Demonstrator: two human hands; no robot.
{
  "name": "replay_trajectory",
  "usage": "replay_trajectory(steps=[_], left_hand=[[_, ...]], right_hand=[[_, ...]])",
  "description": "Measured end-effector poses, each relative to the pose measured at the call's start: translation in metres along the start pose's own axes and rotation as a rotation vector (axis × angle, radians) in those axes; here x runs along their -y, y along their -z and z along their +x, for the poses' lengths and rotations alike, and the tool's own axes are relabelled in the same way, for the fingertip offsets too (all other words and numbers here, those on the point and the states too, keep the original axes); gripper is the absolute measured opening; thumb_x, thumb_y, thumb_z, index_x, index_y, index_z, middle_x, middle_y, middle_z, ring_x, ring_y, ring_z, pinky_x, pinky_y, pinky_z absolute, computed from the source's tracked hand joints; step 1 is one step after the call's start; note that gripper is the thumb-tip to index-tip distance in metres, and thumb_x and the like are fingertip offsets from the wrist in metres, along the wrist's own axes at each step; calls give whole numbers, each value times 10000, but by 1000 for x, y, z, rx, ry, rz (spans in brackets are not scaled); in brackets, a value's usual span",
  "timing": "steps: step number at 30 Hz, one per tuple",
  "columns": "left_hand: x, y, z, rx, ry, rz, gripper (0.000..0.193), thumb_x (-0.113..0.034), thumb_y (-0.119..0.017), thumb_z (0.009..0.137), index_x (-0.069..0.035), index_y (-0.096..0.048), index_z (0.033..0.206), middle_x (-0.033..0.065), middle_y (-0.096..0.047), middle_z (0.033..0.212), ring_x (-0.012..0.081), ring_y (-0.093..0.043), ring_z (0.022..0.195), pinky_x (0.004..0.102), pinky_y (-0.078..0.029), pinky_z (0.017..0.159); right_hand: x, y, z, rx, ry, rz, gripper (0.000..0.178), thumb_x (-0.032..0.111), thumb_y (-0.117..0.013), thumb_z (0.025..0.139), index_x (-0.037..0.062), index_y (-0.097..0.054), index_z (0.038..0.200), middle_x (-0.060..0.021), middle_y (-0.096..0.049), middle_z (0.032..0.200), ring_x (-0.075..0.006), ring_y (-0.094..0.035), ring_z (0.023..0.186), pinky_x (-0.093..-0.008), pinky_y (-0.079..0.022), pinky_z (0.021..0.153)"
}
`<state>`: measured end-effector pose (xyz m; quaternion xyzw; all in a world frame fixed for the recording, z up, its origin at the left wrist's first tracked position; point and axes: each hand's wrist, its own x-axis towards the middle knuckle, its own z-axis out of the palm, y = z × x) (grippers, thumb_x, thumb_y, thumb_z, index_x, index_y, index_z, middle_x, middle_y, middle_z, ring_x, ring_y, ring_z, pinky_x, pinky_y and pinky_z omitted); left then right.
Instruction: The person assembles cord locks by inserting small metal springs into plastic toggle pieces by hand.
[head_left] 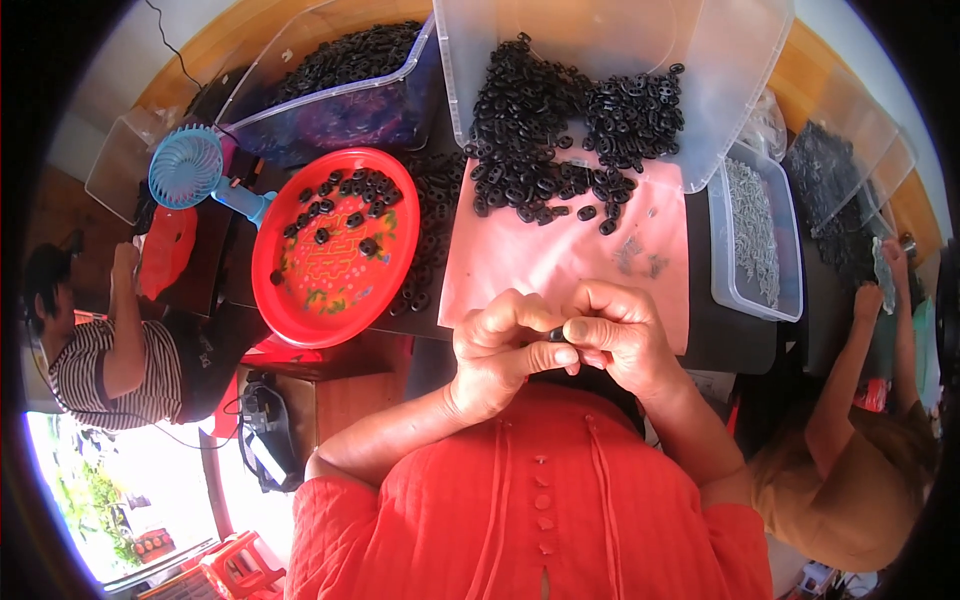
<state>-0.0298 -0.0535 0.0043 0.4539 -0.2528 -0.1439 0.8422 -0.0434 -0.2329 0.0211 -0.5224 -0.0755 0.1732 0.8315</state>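
Observation:
My left hand (pixel 503 350) and my right hand (pixel 622 336) meet in front of my chest, fingers closed. Between their fingertips they pinch a small black plastic piece (pixel 557 334), mostly covered by the thumbs. Just beyond my hands lies a pink cloth (pixel 540 260), with a few tiny grey metal pieces (pixel 640 258) scattered on it. On the cloth's far part, a heap of black oval pieces with holes (pixel 530 120) spills from a tipped clear plastic bin (pixel 735 90).
A red round tray (pixel 262 265) holding loose black pieces stands left, beside a blue fan (pixel 186 166). Behind it is a bin (pixel 340 120) full of black pieces. Right stands a clear box (pixel 787 295) of grey metal pieces. People sit at left (pixel 130 365) and right (pixel 850 480).

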Motion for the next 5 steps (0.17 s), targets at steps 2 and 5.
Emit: replay_trajectory(steps=[2, 5], left_hand=[[3, 1, -1, -24, -39, -8, 223, 103, -671, 831, -13, -542, 972, 142, -620, 879, 257, -689, 734, 331, -588, 587], [6, 2, -2, -67, -90, 46, 258, 116, -661, 834, -25, -533, 1009, 144, -620, 890, 250, -687, 732, 325, -585, 589]], right_hand=[[1, -4, 2, -25, -11, 6, 199, 165, -610, 954, 14, -575, 829, -53, -582, 658, -60, -470, 496, -189, -310, 435], [-2, -8, 4, -67, -12, 25, 200, 168, -611, 955, 11, -578, 837, -60, -598, 677, -66, -483, 501, -188, -324, 437]])
